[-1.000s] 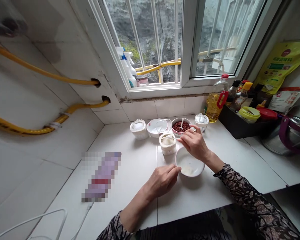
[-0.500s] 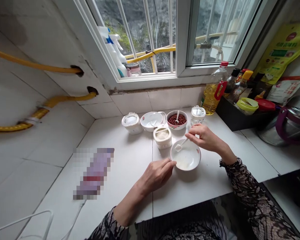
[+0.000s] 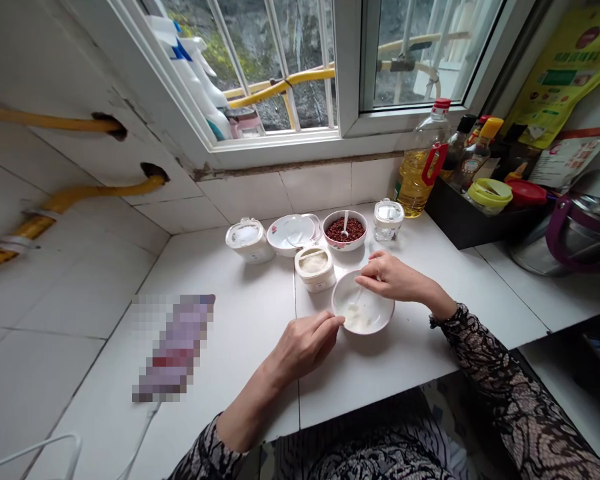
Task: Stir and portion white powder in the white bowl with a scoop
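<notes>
A small white bowl (image 3: 375, 319) with white powder in it sits on the white tiled counter. My right hand (image 3: 394, 278) is over its far rim, pinching a small white spoon (image 3: 355, 301) whose tip dips into the powder. My left hand (image 3: 307, 340) rests on the counter with its fingertips against the bowl's near-left rim. Just behind the bowl stands an open white jar (image 3: 315, 268) of white powder.
Behind are a lidded white jar (image 3: 249, 240), a white dish (image 3: 293, 233), a bowl of red beans (image 3: 345, 230) with a spoon, and a small clear jar (image 3: 389, 219). An oil bottle (image 3: 420, 172), a black tray of condiments (image 3: 473, 227) and a pot (image 3: 570, 230) stand right. A blurred package (image 3: 173, 347) lies left.
My right hand came from the open jar to over the bowl and lowered the spoon into it. The view shifted so everything sits further left; my left hand stayed at the rim.
</notes>
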Tool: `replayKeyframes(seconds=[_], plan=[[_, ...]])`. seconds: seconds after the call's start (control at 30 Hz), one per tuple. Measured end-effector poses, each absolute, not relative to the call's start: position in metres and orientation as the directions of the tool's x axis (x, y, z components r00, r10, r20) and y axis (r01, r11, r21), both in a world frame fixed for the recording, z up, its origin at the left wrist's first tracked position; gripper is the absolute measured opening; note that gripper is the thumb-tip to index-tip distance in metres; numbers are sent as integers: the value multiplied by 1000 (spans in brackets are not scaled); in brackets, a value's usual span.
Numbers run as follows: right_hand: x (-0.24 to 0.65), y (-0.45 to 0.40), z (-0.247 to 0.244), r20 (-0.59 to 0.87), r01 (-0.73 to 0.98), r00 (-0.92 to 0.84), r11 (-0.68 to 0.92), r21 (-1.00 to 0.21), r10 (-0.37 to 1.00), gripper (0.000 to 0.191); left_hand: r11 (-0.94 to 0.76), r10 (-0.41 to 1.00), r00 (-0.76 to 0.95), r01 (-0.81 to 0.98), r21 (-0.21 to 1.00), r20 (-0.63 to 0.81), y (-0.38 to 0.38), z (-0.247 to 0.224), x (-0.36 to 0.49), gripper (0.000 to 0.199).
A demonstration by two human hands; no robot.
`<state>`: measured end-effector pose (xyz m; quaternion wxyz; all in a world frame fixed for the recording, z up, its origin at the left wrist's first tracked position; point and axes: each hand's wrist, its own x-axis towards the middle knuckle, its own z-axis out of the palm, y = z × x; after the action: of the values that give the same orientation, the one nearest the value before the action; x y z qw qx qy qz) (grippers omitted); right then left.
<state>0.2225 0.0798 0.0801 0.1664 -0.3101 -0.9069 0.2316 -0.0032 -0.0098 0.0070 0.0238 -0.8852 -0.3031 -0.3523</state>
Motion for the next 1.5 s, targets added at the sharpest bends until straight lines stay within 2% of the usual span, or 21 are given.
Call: replayKeyframes(seconds=[0.2, 0.47, 0.63, 0.77, 0.87, 0.93, 0.97, 1.03, 1.1, 1.17, 1.27, 1.37, 1.43, 1.5], plan=[[230, 86, 83, 200, 487, -685, 645, -589, 701, 43, -819, 517, 567, 545, 178, 641, -10, 7, -3, 18], [235, 91, 79, 12, 476, -583, 354, -805, 812, 39, -815, 521, 569, 552, 175, 636, -9, 7, -3, 18], [237, 102, 74, -46, 338, -572, 184, -923, 819, 47, -817, 516, 571, 553, 164, 639, -9, 6, -2, 18], [230, 107, 71, 16, 267, -461, 157, -951, 887, 54, -818, 514, 574, 551, 164, 638, -7, 4, -2, 18], [215, 105, 75, 225, 283, -303, 313, -907, 926, 56, -817, 515, 573, 554, 161, 638, -7, 4, -2, 19], [203, 100, 78, 444, 363, -221, 496, -789, 868, 51, -816, 514, 575, 556, 157, 637, -7, 5, -1, 19], [198, 97, 80, 552, 427, -215, 586, -689, 806, 48, -817, 511, 576, 556, 152, 638, -7, 5, -1, 19], [189, 92, 81, 692, 547, -302, 714, -438, 656, 42, -817, 504, 576, 559, 140, 644, -7, 5, 0, 20], [184, 87, 80, 710, 594, -446, 774, -221, 545, 38, -816, 497, 570, 565, 127, 654, -7, 6, 1, 20], [182, 83, 79, 694, 594, -531, 798, -105, 487, 35, -812, 495, 566, 571, 118, 659, -7, 6, 1, 20], [185, 81, 82, 735, 602, -500, 794, -85, 458, 31, -806, 497, 569, 582, 107, 655, -7, 8, 1, 20], [194, 82, 91, 781, 579, -400, 793, -190, 479, 32, -802, 503, 571, 588, 104, 649, -7, 9, 0, 21], [204, 83, 97, 751, 541, -394, 794, -276, 530, 35, -805, 502, 570, 583, 109, 651, -8, 9, 0, 21], [216, 82, 101, 652, 517, -486, 793, -323, 582, 37, -810, 502, 569, 572, 124, 652, -8, 9, 0, 20]])
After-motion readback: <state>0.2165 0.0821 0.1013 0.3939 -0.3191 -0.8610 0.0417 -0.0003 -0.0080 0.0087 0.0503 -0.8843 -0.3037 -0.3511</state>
